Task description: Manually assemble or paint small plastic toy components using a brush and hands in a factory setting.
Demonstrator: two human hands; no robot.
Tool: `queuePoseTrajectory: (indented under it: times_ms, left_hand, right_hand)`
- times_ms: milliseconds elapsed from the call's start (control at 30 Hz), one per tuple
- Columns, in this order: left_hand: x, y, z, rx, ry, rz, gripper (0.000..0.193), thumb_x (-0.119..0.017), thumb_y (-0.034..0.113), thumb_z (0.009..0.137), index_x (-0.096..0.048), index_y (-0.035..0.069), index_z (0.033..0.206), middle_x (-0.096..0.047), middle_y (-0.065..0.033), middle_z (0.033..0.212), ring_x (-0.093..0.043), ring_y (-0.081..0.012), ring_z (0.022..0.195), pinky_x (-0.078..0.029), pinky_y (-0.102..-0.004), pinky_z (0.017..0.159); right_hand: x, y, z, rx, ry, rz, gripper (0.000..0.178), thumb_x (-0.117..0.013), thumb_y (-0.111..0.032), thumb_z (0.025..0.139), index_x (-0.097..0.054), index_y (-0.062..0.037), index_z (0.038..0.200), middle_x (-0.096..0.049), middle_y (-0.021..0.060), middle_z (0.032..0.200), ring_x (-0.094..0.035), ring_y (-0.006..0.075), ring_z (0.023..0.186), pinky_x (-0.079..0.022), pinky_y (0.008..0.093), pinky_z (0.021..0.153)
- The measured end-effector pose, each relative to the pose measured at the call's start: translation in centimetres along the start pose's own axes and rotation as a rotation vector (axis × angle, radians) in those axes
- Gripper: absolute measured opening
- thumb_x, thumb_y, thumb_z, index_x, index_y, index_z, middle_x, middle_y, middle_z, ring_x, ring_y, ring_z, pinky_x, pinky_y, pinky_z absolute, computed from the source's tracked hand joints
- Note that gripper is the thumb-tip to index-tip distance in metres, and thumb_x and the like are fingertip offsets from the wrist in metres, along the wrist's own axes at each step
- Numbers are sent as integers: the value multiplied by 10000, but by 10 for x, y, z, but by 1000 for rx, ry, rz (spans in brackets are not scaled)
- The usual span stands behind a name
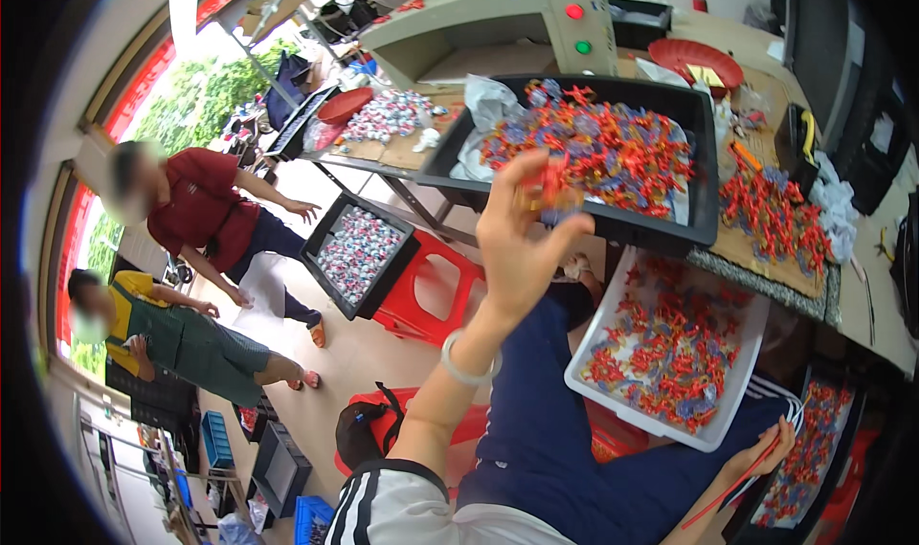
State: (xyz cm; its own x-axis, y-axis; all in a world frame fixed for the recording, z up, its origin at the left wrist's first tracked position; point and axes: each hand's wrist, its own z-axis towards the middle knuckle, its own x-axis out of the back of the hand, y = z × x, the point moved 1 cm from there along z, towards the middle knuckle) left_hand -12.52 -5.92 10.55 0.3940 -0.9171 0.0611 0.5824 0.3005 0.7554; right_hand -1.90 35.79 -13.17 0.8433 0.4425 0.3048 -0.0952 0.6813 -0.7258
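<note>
My left hand [522,244] is raised in front of the black tray [704,153], its thumb and fingers closed around a small red, yellow and blue plastic figure [552,183]. Motion smears the figure's details. Many similar figures [613,143] lie heaped in that tray on a pale liner. Low on the right, my right hand [766,446] is closed on a thin red stick [713,507]; whether it is a brush cannot be made out. Between the hands, a white tray [589,349] of the same figures rests by my legs, below the table edge.
More figures [775,215] lie on cardboard at right, and another dark tray [828,468] stands low there. Behind is a grey-green machine [459,33] with red and green buttons. A red stool [436,287] adjoins a black tray [354,258]. Two people [206,210] stand at left.
</note>
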Motion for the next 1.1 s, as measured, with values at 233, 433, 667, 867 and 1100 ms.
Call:
queuePoseTrajectory:
  times_ms: [233,433,667,867,1100]
  left_hand:
    - [27,-52,100,-295,87,645,778,-805,198,757,-391,-28,1375,-496,-229,1304,-579,-332,1101,-483,-393,926]
    - [83,-34,78,-209,108,583,680,-719,89,797,-378,-25,1374,-488,-219,1270,-582,-325,1053,-472,-398,908]
    - [170,-23,13,-3,228,582,636,-676,77,834,-344,-12,1369,-450,-245,1296,-492,-409,1188,-413,-425,1003]
    - [236,-31,-36,69,311,719,639,-695,82,839,-362,27,1382,-479,-212,1300,-608,-306,1029,-535,-390,873]
    - [244,-28,-25,99,303,690,591,-673,106,841,-380,5,1344,-485,-212,1252,-588,-343,982,-481,-423,885]
  right_hand:
    - [0,-1,4,63,0,-69,201,-510,4,950,-640,39,1099,-600,154,1135,-584,259,1056,-488,328,868]
    - [0,-7,7,126,-24,54,184,-523,-74,950,-627,12,1074,-599,161,1076,-581,293,1005,-471,392,876]
    - [-2,-22,45,339,76,111,279,-536,-272,989,-660,-31,922,-616,162,975,-577,324,884,-448,482,835]
    - [-3,-38,72,559,85,-194,251,-507,-209,1001,-665,-34,915,-616,159,913,-578,341,857,-456,462,806]
    - [-5,-22,68,451,111,-203,255,-518,-224,995,-671,-34,920,-613,166,932,-573,345,867,-450,475,808]
